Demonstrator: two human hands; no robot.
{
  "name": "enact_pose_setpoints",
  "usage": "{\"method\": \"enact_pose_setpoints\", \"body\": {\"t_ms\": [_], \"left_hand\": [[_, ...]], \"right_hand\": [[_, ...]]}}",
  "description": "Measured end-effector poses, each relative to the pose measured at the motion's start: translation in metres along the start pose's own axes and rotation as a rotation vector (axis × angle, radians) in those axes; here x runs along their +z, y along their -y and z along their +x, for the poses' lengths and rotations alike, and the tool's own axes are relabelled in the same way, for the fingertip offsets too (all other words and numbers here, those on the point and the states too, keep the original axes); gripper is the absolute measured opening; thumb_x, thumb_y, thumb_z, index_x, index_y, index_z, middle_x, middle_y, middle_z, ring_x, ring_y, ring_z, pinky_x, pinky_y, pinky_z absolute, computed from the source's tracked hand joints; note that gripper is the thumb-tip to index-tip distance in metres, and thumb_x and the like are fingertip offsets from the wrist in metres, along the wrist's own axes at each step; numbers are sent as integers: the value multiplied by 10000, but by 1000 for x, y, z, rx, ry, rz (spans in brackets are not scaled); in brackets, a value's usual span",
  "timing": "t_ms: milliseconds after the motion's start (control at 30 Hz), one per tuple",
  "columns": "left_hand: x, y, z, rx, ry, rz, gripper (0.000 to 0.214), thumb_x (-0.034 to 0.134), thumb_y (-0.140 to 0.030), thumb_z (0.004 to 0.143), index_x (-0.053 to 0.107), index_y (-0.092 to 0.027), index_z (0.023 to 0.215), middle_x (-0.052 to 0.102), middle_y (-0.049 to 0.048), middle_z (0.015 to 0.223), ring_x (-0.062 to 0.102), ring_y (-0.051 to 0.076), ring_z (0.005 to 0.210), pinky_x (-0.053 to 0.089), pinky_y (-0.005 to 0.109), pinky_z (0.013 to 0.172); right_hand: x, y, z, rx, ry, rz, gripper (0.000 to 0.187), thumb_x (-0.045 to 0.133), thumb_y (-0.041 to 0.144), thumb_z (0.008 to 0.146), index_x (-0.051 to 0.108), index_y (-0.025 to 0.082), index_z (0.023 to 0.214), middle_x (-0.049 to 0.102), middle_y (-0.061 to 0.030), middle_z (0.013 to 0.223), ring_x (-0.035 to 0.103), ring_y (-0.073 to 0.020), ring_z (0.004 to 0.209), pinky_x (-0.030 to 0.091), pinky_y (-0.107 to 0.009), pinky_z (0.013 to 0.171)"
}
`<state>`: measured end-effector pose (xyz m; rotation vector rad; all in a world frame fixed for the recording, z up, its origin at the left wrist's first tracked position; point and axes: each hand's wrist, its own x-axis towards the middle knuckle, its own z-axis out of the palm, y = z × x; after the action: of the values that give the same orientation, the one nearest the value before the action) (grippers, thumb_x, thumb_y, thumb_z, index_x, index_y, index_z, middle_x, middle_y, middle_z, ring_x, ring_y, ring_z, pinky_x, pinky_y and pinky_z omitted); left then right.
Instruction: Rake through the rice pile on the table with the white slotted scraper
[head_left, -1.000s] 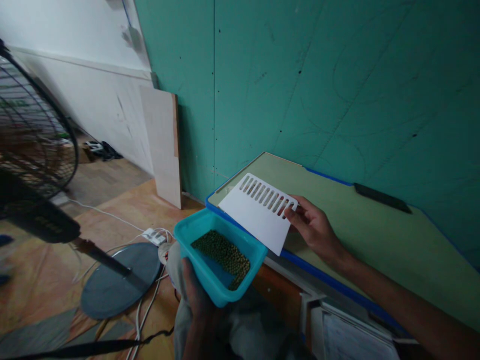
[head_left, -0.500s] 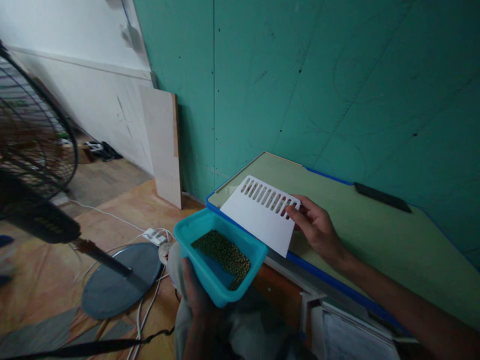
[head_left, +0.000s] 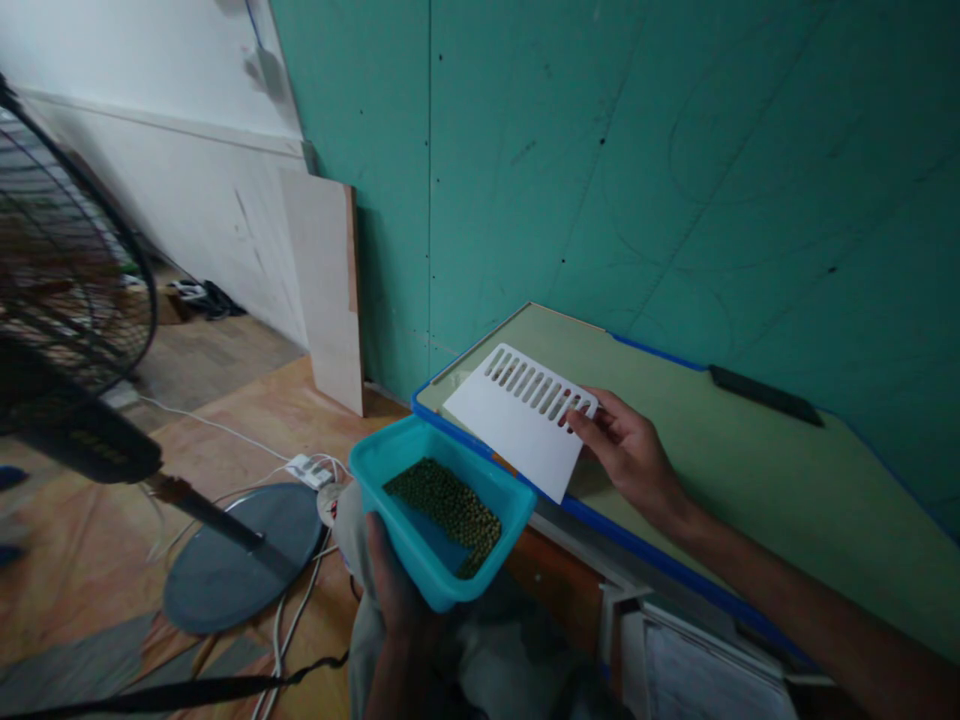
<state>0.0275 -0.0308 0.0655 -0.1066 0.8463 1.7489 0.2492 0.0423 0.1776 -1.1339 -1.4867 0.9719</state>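
Note:
My left hand (head_left: 396, 590) grips the underside of a teal plastic tub (head_left: 420, 475) that holds a layer of small green beans (head_left: 448, 506), just off the table's near left corner. My right hand (head_left: 628, 452) pinches the slotted end of a white plastic scraper card (head_left: 517, 418). The card is tilted, its plain edge down at the blue table edge beside the tub's rim.
The green-topped table (head_left: 750, 470) has a blue edge band and stands against a teal wall; a black bar (head_left: 763, 393) lies at its back. A standing fan (head_left: 67, 330) with round base (head_left: 232, 560), a power strip (head_left: 309, 470), cables and a leaning board (head_left: 326, 290) occupy the floor on the left.
The white card has shifted slightly up and back onto the table with my right hand. The tub and my left hand stay in place.

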Motion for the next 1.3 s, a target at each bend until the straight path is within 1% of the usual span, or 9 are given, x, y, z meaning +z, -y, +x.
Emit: {"method": "enact_pose_setpoints", "body": {"t_ms": [167,300,500,667,833,1000,1067,1167,1300], "left_hand": [[3,-2,-4,-34,32,-13,537,645,-600,934,684,-301,1379,790,25,1258,514,314,1440,477,414,1132],[2,0,-3,-38,5,10,557,589,-633,944,682,-295,1376,804,47,1202,555,318,1405,472,452,1133],[1,0,-3,-1,-3,18,536,611,-616,945,661,-352,1409,753,-8,1340,499,283,1456,433,397,1166],[5,-2,-6,-3,3,11,491,580,-585,972,710,-288,1341,798,35,1229,491,298,1462,426,439,1176],[5,0,-3,2,37,22,479,564,-625,959,755,-283,1235,826,54,1088,533,307,1427,445,439,1159],[0,1,0,9,3,31,427,607,-608,942,768,-309,1202,826,26,1112,482,287,1467,438,388,1157],[0,0,-1,7,25,35,428,633,-605,933,768,-304,1206,823,21,1135,475,291,1471,443,375,1149],[2,-2,-5,6,67,41,449,654,-617,919,763,-301,1220,824,20,1134,488,300,1460,464,378,1129],[3,-2,-6,26,62,55,520,627,-641,917,739,-281,1275,820,48,1149,511,328,1442,479,451,1128]], "right_hand": [[3,3,1,30,19,20,457,788,544,854,691,238,1179,781,-55,969,730,-207,855,597,-303,724],[3,5,2,40,25,-2,471,785,565,846,688,232,1164,782,-67,987,736,-214,852,597,-301,695],[2,3,3,47,33,25,482,789,571,840,689,230,1165,782,-73,1029,743,-219,895,603,-298,707],[4,4,2,80,67,47,488,805,566,822,689,225,1152,788,-71,989,744,-216,849,609,-303,689],[3,3,3,65,-15,62,460,814,534,827,693,226,1146,780,-54,964,729,-197,813,595,-283,669],[-4,-2,7,0,-179,81,374,790,501,866,691,231,1106,768,-33,945,713,-180,806,581,-280,699],[-7,-5,8,-29,-219,105,346,791,482,873,691,234,1092,770,-27,950,709,-170,803,572,-270,705],[-9,-7,8,-38,-218,102,338,795,473,873,698,231,1088,773,-28,962,706,-164,803,569,-268,711],[-5,-4,4,-10,-139,68,396,808,504,849,696,227,1109,782,-40,947,711,-179,774,571,-273,657]]}}
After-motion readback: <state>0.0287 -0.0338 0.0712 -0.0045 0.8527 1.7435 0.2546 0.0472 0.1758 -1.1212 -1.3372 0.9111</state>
